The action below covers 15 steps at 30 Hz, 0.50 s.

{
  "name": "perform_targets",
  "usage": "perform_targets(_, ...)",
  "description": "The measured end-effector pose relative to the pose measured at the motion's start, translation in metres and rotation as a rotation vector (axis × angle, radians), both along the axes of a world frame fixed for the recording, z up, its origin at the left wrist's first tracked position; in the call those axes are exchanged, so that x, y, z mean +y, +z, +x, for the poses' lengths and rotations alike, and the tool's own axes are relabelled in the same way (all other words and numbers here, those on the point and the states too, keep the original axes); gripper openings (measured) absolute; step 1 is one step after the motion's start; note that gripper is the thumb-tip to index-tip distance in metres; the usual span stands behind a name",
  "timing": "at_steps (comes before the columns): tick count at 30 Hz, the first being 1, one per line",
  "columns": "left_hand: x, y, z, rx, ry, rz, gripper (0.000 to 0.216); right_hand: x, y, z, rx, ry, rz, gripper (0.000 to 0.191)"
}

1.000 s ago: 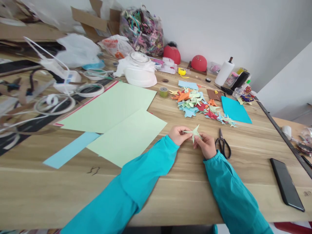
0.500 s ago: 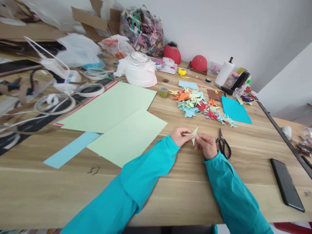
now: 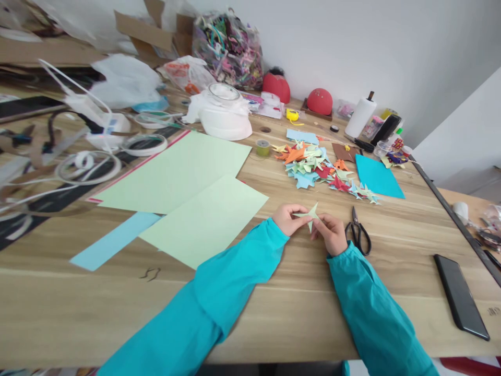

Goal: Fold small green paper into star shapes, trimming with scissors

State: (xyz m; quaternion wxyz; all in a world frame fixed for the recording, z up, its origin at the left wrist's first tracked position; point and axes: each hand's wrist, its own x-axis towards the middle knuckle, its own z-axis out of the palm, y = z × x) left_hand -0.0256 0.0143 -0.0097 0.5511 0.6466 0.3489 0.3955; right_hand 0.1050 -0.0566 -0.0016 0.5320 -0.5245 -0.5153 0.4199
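Your left grip [image 3: 287, 219] and right grip [image 3: 331, 233] pinch a pointed paper star [image 3: 313, 211]; from them, wood-grained surface [image 3: 291, 308] runs toward you to its edge [image 3: 289, 360].

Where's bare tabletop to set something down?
Bare table: between scissors and phone; between left sleeve and right sleeve; in front of blue strip. Crowded: back left around white plastic bag; folded-paper pile beyond the held paper star.

The left hand [image 3: 288, 219] and right hand [image 3: 332, 235] partly cover the paper star [image 3: 313, 212]; the sleeves [image 3: 235, 266] (upper parts cut off) cross the bottom edge.
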Motion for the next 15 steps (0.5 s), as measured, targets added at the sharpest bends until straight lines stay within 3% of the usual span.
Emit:
perform_targets(7, -0.0008, 0.0031, 0.0, -0.025, 0.024, -0.031, 0.025, -0.0002, -0.0009, 0.0009, 0.024, 0.041, -0.005, 0.03)
perform_targets(15, -0.0013, 0.0092, -0.0005, -0.053, 0.047, -0.166, 0.029, -0.0006, -0.0018, -0.002, -0.096, 0.012, 0.03, 0.035)
